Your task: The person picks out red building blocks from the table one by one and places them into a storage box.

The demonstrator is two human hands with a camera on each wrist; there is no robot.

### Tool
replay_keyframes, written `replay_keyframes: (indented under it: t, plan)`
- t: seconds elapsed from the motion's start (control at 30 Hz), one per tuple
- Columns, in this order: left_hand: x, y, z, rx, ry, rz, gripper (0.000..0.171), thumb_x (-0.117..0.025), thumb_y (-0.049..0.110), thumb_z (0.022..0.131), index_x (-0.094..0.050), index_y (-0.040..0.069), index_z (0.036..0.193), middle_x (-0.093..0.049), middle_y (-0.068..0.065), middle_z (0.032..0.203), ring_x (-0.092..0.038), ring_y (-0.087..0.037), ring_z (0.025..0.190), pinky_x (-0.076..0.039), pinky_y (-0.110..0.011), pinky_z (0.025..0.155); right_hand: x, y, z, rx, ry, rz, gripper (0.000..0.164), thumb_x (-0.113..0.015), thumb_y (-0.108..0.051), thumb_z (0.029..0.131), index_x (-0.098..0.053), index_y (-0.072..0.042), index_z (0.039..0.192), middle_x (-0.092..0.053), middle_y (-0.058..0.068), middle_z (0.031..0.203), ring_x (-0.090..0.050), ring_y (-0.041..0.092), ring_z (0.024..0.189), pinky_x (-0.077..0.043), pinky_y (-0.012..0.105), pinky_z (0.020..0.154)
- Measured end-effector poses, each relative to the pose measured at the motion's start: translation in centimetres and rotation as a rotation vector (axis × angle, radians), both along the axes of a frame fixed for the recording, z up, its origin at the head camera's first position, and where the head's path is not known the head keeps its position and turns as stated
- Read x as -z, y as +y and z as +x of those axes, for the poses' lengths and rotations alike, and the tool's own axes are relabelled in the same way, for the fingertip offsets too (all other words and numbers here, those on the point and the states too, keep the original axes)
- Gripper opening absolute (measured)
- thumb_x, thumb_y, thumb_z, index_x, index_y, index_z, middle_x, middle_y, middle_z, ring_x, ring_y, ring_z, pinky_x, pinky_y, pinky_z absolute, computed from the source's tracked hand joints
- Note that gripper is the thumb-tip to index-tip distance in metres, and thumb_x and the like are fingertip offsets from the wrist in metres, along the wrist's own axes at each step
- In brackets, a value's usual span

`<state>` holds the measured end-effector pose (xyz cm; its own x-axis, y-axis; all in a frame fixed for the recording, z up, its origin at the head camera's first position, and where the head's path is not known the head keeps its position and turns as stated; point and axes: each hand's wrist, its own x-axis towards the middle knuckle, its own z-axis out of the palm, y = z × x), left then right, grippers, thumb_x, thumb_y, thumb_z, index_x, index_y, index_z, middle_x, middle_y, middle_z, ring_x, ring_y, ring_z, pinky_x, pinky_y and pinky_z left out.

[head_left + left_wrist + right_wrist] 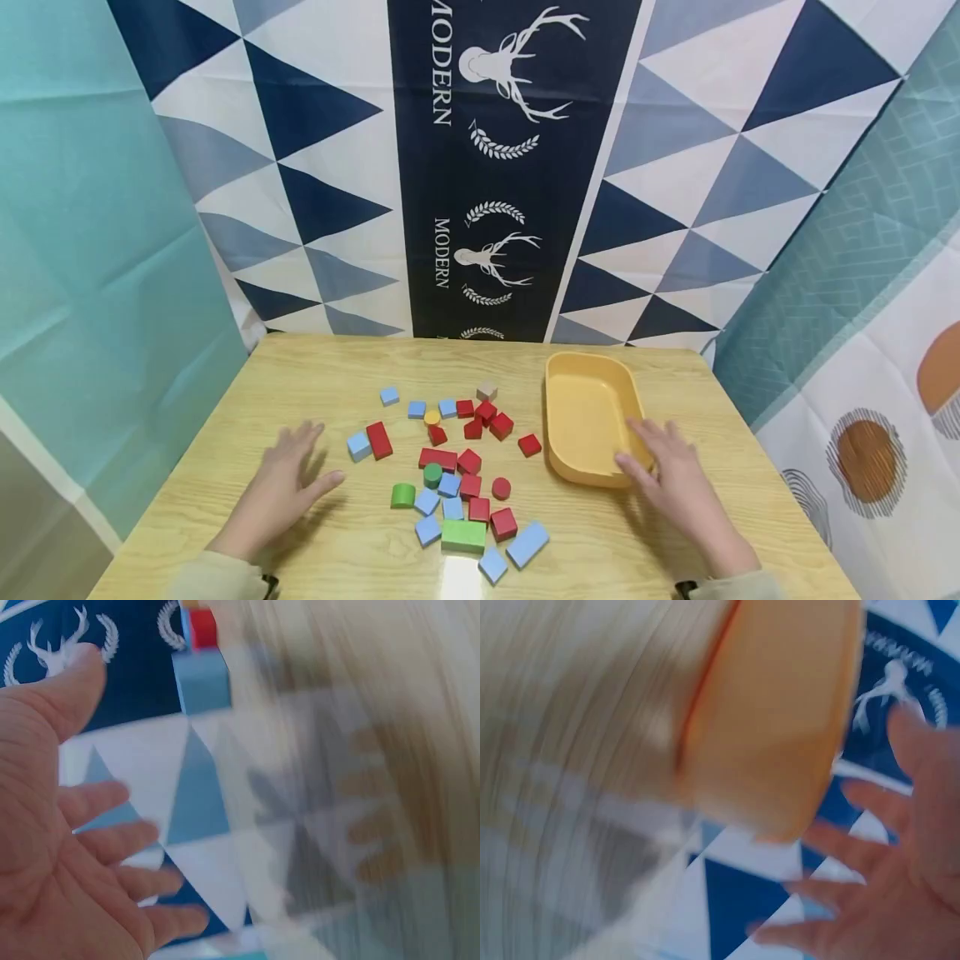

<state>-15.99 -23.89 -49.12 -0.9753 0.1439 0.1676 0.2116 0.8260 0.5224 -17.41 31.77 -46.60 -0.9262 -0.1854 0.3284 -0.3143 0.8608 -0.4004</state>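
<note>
My left hand (281,487) hovers over the left part of the table, fingers spread and holding nothing. Nearest to it are a light blue block (359,446) and a red rectangular block (379,440). On the right, my right hand (670,477) is spread beside the yellow tray (592,477), its fingertips overlapping the tray's near right rim in the head view; whether they touch it I cannot tell. The right wrist view shows that hand (870,877) with loose, parted fingers next to the blurred tray wall (772,750). Nothing is visible inside the tray.
Between the hands lie several scattered blocks, among them a green rectangular block (463,536), a long blue block (528,544), a red cylinder (501,488) and a natural wood block (487,391). A patterned cloth (480,167) hangs behind the wooden table (315,367).
</note>
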Motion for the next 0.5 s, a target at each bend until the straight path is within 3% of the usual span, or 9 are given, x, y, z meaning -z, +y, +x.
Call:
replay_keyframes:
  t: [0.07,0.13,0.27,0.37,0.5]
  plan:
    - [0.0,0.9,0.0,0.009,-0.014,0.012,0.077,-0.070,0.046,0.089,-0.043,0.002,0.146,-0.040,-0.024,0.147,-0.028,-0.044,0.132,-0.029,-0.068,0.103,0.2,-1.3,0.3,-0.071,-0.047,-0.010,0.056,-0.067,-0.040,0.093,-0.058,-0.003,0.135,-0.051,0.029,0.134,-0.026,0.051,0.130,-0.021,0.079,0.097]
    - [0.0,1.8,-0.2,0.012,-0.022,0.027,0.073,-0.070,0.044,0.090,-0.046,0.003,0.145,-0.045,-0.020,0.144,-0.038,-0.039,0.129,-0.037,-0.063,0.101,0.5,-2.2,0.5,-0.105,-0.083,0.007,0.051,-0.068,-0.041,0.093,-0.064,-0.006,0.129,-0.059,0.022,0.128,-0.036,0.047,0.127,-0.031,0.072,0.098]
    - [0.2,3.0,-1.1,-0.007,-0.018,0.018,0.072,-0.070,0.043,0.090,-0.045,0.004,0.146,-0.046,-0.019,0.144,-0.040,-0.036,0.128,-0.039,-0.060,0.101,1.5,-3.5,0.3,-0.101,-0.097,0.044,0.028,-0.070,-0.038,0.091,-0.074,-0.015,0.107,-0.071,0.003,0.105,-0.060,0.027,0.104,-0.051,0.054,0.088]
    - [0.4,3.4,-1.8,-0.034,-0.028,0.006,0.074,-0.071,0.042,0.090,-0.044,0.002,0.145,-0.045,-0.021,0.143,-0.040,-0.038,0.127,-0.039,-0.060,0.101,2.1,-4.0,0.1,-0.081,-0.108,0.039,0.013,-0.071,-0.035,0.092,-0.073,-0.023,0.092,-0.068,-0.011,0.086,-0.060,0.013,0.082,-0.053,0.044,0.076]
    - [1.0,3.4,-2.2,-0.064,-0.069,0.015,0.076,-0.071,0.042,0.090,-0.042,-0.001,0.145,-0.045,-0.024,0.142,-0.040,-0.040,0.126,-0.038,-0.061,0.101,2.5,-4.6,0.6,-0.058,-0.131,-0.002,0.016,-0.071,-0.041,0.090,-0.073,-0.027,0.083,-0.065,-0.015,0.078,-0.055,0.010,0.077,-0.051,0.041,0.072]
